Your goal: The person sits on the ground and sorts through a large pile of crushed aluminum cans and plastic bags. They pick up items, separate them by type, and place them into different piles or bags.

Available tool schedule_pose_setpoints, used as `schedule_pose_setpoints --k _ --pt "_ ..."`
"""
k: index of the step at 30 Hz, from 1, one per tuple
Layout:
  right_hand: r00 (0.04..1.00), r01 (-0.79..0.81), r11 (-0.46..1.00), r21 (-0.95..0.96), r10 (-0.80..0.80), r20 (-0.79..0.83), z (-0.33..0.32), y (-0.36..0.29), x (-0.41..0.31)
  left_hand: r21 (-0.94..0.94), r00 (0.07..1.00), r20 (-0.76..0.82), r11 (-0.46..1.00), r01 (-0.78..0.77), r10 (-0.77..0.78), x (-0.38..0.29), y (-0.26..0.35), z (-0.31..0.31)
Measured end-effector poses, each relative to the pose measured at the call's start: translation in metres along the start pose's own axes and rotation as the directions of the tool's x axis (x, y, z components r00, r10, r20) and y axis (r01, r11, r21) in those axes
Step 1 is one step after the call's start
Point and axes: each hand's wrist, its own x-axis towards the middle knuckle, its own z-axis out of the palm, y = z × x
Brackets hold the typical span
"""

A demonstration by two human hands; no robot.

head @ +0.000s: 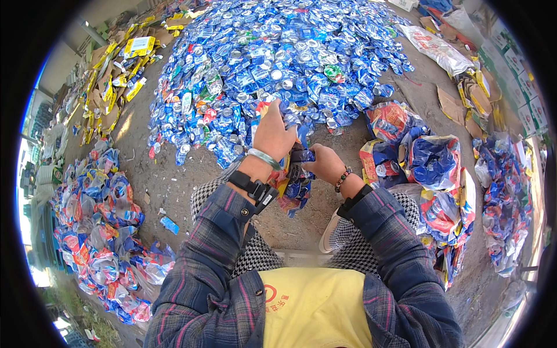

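Note:
Between my knees hangs a crumpled printed plastic wrapper (300, 174), dark blue with red and yellow parts. My left hand (275, 135) grips its upper part, with red and yellow film showing beyond the fingers. My right hand (328, 164) pinches a dark blue fold at the wrapper's right side. The left fingertips are partly hidden behind the hand. Just past both hands lies a large heap of crushed, mostly blue drink cans (278, 65), with a few green, red and orange ones among them.
Bundled plastic wrappers (100, 230) lie to the left, and more wrappers (433, 161) are stacked by my right knee. Another wrapper pile (504, 204) is farther right. Flattened yellow cardboard (104, 91) lies far left; a white woven sack (435, 48) and stacked cartons (520, 82) stand far right.

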Motion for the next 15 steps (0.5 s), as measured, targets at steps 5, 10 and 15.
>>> schedule_pose_setpoints --k 5,10,15 --pt "1.0 0.001 1.0 -0.003 -0.001 0.002 0.0005 0.0005 0.0 0.002 1.0 0.001 1.0 -0.004 0.004 0.0 -0.0002 0.0002" --pt "1.0 -0.012 1.0 0.001 0.012 -0.01 0.0036 0.0032 0.0022 -0.009 0.999 0.044 1.0 0.027 -0.027 0.0013 -0.0005 -0.0003" --pt "1.0 -0.01 1.0 0.0 0.01 -0.016 0.0047 0.0048 0.0028 0.006 0.998 0.05 0.999 0.036 -0.036 0.0012 0.0 -0.0007"
